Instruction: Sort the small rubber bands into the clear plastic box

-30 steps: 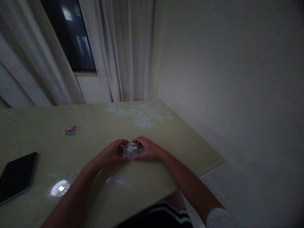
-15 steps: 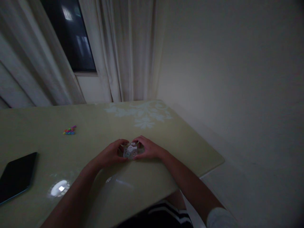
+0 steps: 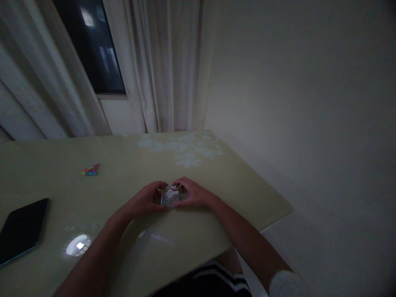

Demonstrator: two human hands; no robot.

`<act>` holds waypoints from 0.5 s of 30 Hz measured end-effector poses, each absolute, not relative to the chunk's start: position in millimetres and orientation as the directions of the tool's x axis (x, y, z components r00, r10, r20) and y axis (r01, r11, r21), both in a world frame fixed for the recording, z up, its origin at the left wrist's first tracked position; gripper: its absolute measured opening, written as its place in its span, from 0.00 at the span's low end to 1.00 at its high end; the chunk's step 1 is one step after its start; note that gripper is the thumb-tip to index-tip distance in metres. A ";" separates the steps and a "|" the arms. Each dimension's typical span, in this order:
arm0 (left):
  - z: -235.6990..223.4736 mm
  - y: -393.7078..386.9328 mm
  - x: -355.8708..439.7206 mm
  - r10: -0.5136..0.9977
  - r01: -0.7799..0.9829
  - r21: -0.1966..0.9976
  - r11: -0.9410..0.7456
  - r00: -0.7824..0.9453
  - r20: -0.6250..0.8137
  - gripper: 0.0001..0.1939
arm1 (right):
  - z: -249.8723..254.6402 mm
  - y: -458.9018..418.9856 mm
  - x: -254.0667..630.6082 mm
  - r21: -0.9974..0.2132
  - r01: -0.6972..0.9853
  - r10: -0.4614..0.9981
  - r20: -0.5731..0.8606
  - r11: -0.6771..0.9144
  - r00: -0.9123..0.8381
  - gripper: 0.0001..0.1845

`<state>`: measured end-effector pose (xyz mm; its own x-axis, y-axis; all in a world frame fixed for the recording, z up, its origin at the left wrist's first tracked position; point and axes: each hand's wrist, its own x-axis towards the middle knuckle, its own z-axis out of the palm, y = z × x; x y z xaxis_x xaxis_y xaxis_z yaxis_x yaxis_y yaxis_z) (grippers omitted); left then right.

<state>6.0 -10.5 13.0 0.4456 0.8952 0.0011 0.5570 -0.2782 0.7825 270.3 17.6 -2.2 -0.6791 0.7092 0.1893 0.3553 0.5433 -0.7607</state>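
Between my hands is a small clear, box-like object (image 3: 170,197) with pale shapes inside; its exact kind is too small and dim to make out. My left hand (image 3: 150,199) curls round its left side, thumb at the near edge and fingers at the far edge. On the opposite side my right hand (image 3: 192,194) grips it the same way, fingertips near those of the left. Both hands are low over the glossy table (image 3: 198,231), close to its near edge.
A small pile of brightly coloured pieces (image 3: 90,170) lies on the table at the far left. Nearer, a dark tablet-like slab (image 3: 24,231) rests at the left. A wall (image 3: 297,103) runs along the right, with curtains (image 3: 173,70) behind the table.
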 end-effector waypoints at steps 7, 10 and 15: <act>14.0 -11.1 6.8 0.893 0.547 0.790 -0.277 0.450 0.002 0.31 | -2.2 17.6 270.3 -0.756 0.346 0.702 0.205 0.556 -0.682 0.42; 13.2 -11.3 6.5 0.894 0.548 0.789 -0.279 0.448 0.004 0.31 | -1.6 17.0 270.1 -0.756 0.355 0.710 0.200 0.550 -0.675 0.43; 13.6 -11.0 6.1 0.883 0.534 0.793 -0.295 0.469 0.013 0.31 | -1.6 16.1 269.4 -0.762 0.355 0.716 0.198 0.542 -0.669 0.43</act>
